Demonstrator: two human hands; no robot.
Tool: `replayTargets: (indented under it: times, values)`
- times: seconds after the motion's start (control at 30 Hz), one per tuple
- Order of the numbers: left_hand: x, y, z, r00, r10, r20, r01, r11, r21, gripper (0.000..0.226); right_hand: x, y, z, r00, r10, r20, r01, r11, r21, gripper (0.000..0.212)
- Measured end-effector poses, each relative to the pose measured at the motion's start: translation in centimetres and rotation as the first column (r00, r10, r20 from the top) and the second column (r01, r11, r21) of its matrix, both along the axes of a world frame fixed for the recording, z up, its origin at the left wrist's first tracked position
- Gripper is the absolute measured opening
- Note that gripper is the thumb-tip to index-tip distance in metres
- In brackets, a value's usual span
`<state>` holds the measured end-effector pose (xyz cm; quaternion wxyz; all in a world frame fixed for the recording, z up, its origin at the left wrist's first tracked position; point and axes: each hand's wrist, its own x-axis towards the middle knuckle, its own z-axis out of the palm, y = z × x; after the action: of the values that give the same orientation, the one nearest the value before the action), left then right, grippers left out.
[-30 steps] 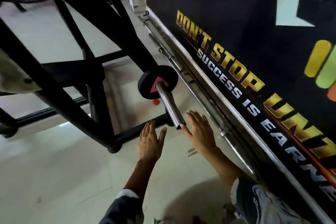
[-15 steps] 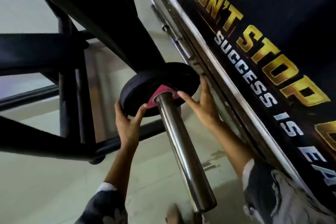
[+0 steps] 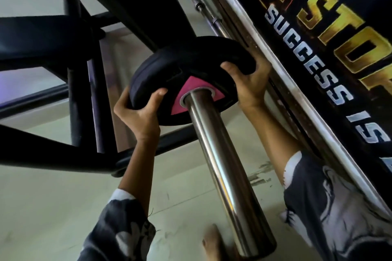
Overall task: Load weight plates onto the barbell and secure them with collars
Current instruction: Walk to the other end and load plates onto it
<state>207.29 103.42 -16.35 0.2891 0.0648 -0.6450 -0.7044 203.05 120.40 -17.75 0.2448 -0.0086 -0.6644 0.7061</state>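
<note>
Black round rubber weight plate with pink centre label [image 3: 169, 72] sits at the far end of the polished steel barbell sleeve [image 3: 222, 165]. Left hand [image 3: 140, 116] grip clamps the plate's near-left rim, thumb on the face. Right hand [image 3: 248, 82] grip wraps the right rim, fingers curled over the edge. Right side is tight: the right hand is just beside the white-edged black wall banner [image 3: 318, 70]. Black steel rack frame [image 3: 53, 150] crowds the left. Sleeve is bare from plate to near end. Pale tiled floor [image 3: 53, 207] below is open. Banner writing, partly cropped: "STO", "SUCCESS IS".
</note>
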Motion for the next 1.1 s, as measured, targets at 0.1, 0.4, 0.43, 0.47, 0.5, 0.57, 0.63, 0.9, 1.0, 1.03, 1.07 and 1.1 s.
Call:
replayTargets:
  times: [0.1, 0.4, 0.43, 0.47, 0.5, 0.57, 0.63, 0.9, 1.0, 1.03, 1.07, 1.1]
  values:
    - [2.8, 0.8, -0.4, 0.999, 0.007, -0.037, -0.007, 1.0, 0.009, 0.03, 2.6, 0.5, -0.6, 0.994, -0.082, -0.067, 0.085, 0.996, 0.041, 0.074]
    - [15.7, 2.4, -2.1, 0.999, -0.002, -0.046, -0.001, 0.999, -0.047, 0.039, 16.5, 3.6, -0.4, 0.985, -0.163, -0.052, 0.168, 0.98, 0.107, 0.06]
    - [17.7, 2.9, -2.1, 0.999, 0.001, -0.032, -0.003, 0.999, -0.054, 0.041, 18.7, 4.0, -0.2, 0.984, -0.177, -0.031, 0.179, 0.977, 0.115, 0.066]
    - [19.6, 3.3, -2.0, 1.0, 0.001, -0.011, -0.002, 0.998, -0.059, 0.039, 21.0, 4.5, -0.2, 0.982, -0.19, -0.009, 0.19, 0.974, 0.122, 0.07]
    - [21.7, 3.7, -1.9, 1.0, 0.007, 0.009, -0.006, 0.997, -0.071, 0.035, 23.3, 4.8, -0.1, 0.98, -0.199, 0.013, 0.196, 0.972, 0.131, 0.072]
    - [25.4, 4.4, -1.7, 0.998, 0.018, 0.061, -0.014, 0.997, -0.079, 0.027, 27.3, 5.5, 0.0, 0.978, -0.202, 0.054, 0.193, 0.972, 0.135, 0.073]
    - [29.1, 5.1, -0.8, 0.996, 0.02, 0.084, -0.016, 0.998, -0.055, 0.029, 30.9, 6.2, 0.8, 0.979, -0.187, 0.077, 0.175, 0.974, 0.145, 0.069]
    - [42.2, 2.1, 12.4, 0.993, 0.107, 0.047, -0.107, 0.994, -0.023, 0.037, 42.9, 2.7, 15.3, 0.987, -0.154, -0.045, 0.161, 0.955, 0.25, 0.076]
    - [47.8, -1.4, 19.0, 0.979, 0.201, -0.031, -0.202, 0.979, -0.011, 0.032, 46.9, -1.5, 21.2, 0.987, -0.096, -0.126, 0.127, 0.955, 0.267, 0.074]
    - [49.2, -2.6, 20.8, 0.971, 0.233, -0.049, -0.234, 0.972, -0.003, 0.033, 47.9, -2.9, 22.7, 0.986, -0.081, -0.147, 0.12, 0.954, 0.276, 0.075]
    - [50.9, -4.1, 22.7, 0.96, 0.271, -0.073, -0.272, 0.962, -0.001, 0.03, 49.1, -4.8, 24.7, 0.984, -0.063, -0.169, 0.11, 0.953, 0.283, 0.076]
    - [52.5, -5.6, 24.4, 0.949, 0.301, -0.094, -0.303, 0.953, -0.003, 0.023, 50.2, -6.6, 26.3, 0.98, -0.042, -0.193, 0.098, 0.952, 0.29, 0.076]
